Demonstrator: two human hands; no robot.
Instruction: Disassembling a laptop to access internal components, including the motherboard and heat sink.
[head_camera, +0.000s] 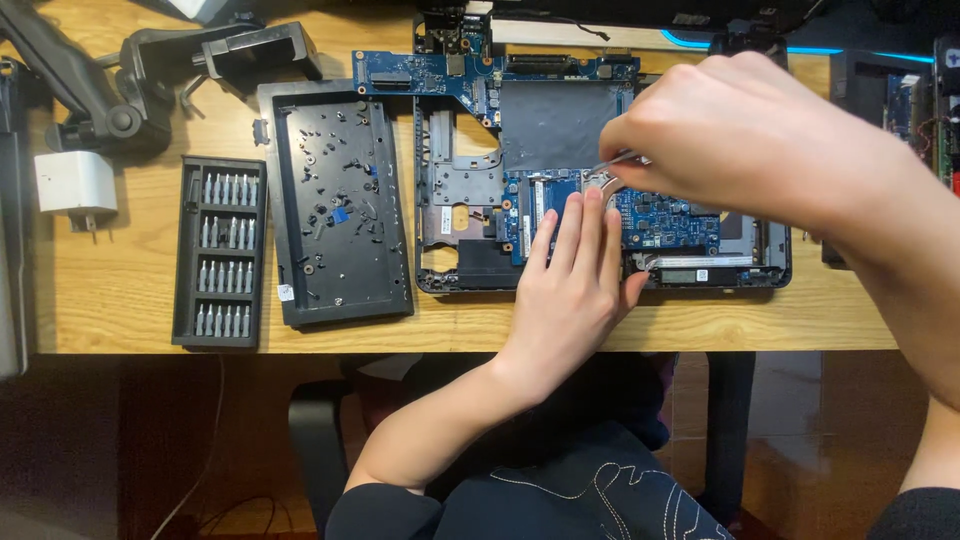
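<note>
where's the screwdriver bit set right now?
In the head view, the bit set lies at the desk's left, beside the black cover panel and right of the white charger.

**Counts on the desk**

2 hands: left hand (575, 290), right hand (745, 135). 1 opened laptop base (470, 275) w/ 1 blue circuit board (665, 215). 1 black cover panel (335, 205) w/ loose screws, too small to count. 1 bit case (220, 250), 4 rows of bits. 1 white plug (75, 185). 1 thin metal tool (612, 163).

Left hand (575, 285) flat, fingers together, palm down on blue circuit board (660, 215). Right hand (745, 135) above board, fingertips pinched, wrist raised.
</note>
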